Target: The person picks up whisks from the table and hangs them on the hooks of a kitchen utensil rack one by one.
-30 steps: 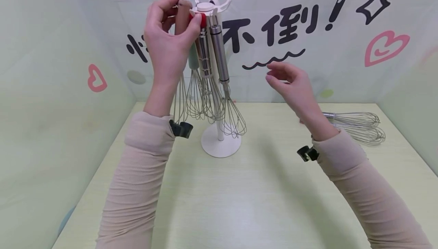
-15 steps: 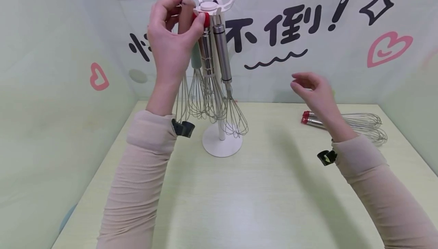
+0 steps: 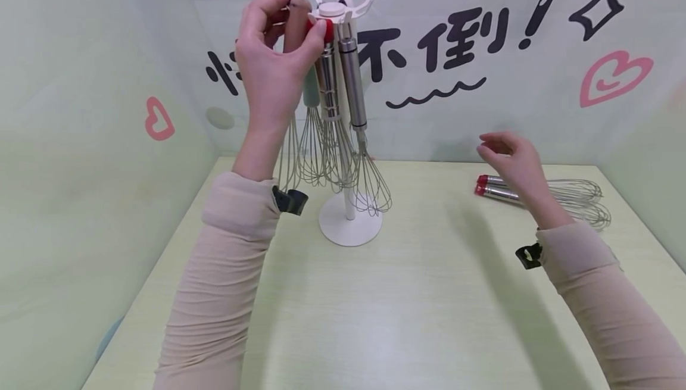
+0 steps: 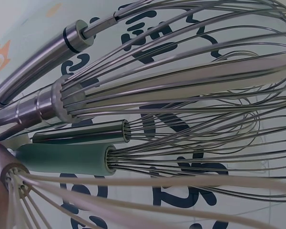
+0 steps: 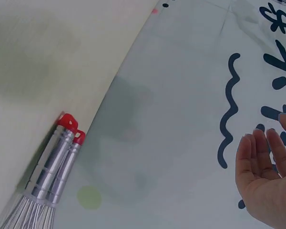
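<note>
In the head view, the red-capped whisk (image 3: 330, 89) is being pinched near its top by the grip of the left hand (image 3: 268, 59), the thumb being pressed against the red cap (image 3: 329, 31). The brown-handled whisk (image 3: 296, 28) is being framed between thumb and fingers; whether it is being pinched as well cannot be told. Both whisks are being shown upright, wires downward, at the white stand (image 3: 351, 233), by which a green-handled whisk (image 3: 311, 89) and a steel-handled whisk with black bands (image 3: 352, 80) are also being carried. In the left wrist view, one more steel handle (image 4: 81, 132) is being partly covered by the green one.

The right hand (image 3: 517, 161) is being held in the air near two red-ended whisks (image 3: 498, 193), its grip spread, with the thumb standing apart from the fingers. That pair is being supported by the counter (image 3: 407, 318), side by side, wires pointing right, well apart from the stand. The counter is being backed by a pale sheet (image 3: 455, 134) with black lettering, and a small black mount (image 3: 290, 200) is being worn at each beige cuff (image 3: 241, 205).
</note>
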A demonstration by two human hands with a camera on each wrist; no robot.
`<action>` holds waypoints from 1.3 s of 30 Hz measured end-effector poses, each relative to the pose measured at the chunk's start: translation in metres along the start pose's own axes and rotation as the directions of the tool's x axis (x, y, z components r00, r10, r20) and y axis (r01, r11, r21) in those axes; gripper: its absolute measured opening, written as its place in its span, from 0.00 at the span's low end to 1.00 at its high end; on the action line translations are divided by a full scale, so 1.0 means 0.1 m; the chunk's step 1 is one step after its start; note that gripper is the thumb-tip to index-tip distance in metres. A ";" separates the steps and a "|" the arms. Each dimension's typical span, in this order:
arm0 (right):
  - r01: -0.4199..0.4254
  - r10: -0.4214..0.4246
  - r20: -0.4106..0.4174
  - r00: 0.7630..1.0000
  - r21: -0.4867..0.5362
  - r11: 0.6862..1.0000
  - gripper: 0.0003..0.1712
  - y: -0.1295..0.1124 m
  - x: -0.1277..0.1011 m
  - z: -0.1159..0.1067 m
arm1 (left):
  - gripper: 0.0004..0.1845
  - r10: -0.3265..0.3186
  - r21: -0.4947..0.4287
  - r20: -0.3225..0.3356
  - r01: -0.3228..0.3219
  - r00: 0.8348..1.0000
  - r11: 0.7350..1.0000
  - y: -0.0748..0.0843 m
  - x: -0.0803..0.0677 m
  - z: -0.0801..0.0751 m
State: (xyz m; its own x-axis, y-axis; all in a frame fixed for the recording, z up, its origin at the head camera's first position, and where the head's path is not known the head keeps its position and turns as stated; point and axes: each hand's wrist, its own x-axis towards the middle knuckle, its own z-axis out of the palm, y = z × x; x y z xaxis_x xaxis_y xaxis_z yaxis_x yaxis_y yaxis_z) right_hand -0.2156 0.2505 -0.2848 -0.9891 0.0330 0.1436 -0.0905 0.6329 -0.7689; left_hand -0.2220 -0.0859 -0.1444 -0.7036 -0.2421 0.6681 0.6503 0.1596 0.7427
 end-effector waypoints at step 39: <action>-0.046 0.085 0.162 0.983 -0.232 0.972 0.26 1.16 0.03 -0.12 | 0.26 0.022 0.011 -0.003 -0.022 1.000 1.000 -0.01 0.00 -0.01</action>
State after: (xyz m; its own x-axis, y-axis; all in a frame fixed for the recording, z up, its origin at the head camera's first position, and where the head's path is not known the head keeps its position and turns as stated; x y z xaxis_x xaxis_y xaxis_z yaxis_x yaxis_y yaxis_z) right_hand -0.2279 0.3336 -0.3659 -0.9989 -0.0384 -0.0253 -0.0151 0.7929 -0.6091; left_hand -0.2228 -0.0871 -0.1451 -0.6881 -0.2410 0.6844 0.6627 0.1754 0.7280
